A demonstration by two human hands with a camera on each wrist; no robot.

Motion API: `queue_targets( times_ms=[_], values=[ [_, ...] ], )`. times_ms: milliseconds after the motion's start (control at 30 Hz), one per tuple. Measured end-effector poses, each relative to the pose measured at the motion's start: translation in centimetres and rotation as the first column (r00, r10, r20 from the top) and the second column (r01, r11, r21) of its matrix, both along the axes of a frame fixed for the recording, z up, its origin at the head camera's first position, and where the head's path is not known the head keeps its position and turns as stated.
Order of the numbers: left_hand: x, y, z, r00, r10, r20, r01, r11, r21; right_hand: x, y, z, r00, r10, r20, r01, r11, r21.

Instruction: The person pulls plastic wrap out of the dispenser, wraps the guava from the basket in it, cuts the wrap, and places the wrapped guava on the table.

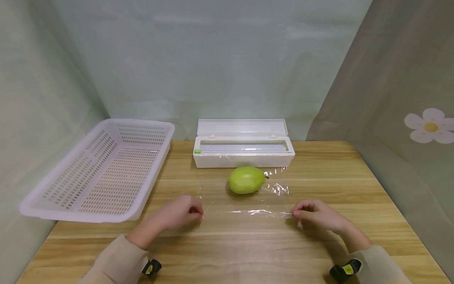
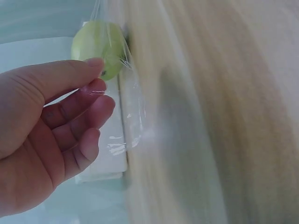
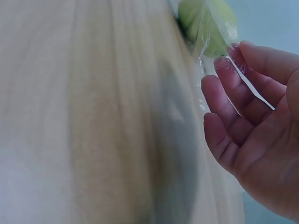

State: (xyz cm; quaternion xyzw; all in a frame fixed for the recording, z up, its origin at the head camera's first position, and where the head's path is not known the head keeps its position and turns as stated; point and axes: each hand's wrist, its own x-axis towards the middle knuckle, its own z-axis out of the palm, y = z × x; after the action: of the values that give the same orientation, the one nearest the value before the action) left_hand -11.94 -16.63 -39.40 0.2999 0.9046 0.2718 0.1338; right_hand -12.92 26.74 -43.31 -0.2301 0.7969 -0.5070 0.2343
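Note:
A sheet of clear plastic wrap [image 1: 255, 212] stretches between both hands, its near edge catching the light. The left hand [image 1: 182, 213] pinches one near corner between thumb and forefinger, also plain in the left wrist view. At the opposite corner the right hand [image 1: 315, 213] pinches the film with thumb and fingertips. A green pear-like fruit [image 1: 246, 180] with a short dark stem lies on its side in the middle, beyond the hands. Whether the film lies over or under it is hard to tell. Behind the fruit stands a white wrap dispenser [image 1: 244, 160] with its lid raised.
On the left sits a large white plastic basket [image 1: 147, 189] with slotted walls. The wooden table [image 1: 248, 252] is bounded by pale curtains [image 1: 227, 71] at the back and sides. A green slider [image 1: 197, 151] shows at the dispenser's left end.

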Motion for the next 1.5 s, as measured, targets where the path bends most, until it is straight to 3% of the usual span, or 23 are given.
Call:
queue_targets(
  times_ms=[367,733,967,1167,1500],
  values=[
    [0.1,0.0,2.0,0.998,0.058,-0.03,-0.057,0.998,0.017,-0.2,0.4,1.8,0.995,-0.052,-0.088,0.054,0.998,0.022],
    [-0.3,0.0,3.4,0.981,0.125,-0.148,-0.122,0.992,0.031,-0.8,0.4,3.5,0.969,-0.141,-0.203,0.149,0.988,0.028],
    [-0.7,0.2,3.6,0.961,0.163,-0.224,-0.155,0.986,0.053,-1.3,0.0,4.3,0.956,-0.185,-0.23,0.198,0.979,0.037],
    [-1.2,0.3,3.5,0.932,0.212,-0.294,-0.192,0.977,0.097,-1.9,-0.5,4.5,0.939,-0.223,-0.262,0.231,0.973,-0.001],
    [-2.2,0.8,2.7,0.88,0.354,-0.316,-0.306,0.933,0.191,-3.9,-1.3,4.6,0.895,-0.297,-0.332,0.317,0.948,0.005]
  ],
)
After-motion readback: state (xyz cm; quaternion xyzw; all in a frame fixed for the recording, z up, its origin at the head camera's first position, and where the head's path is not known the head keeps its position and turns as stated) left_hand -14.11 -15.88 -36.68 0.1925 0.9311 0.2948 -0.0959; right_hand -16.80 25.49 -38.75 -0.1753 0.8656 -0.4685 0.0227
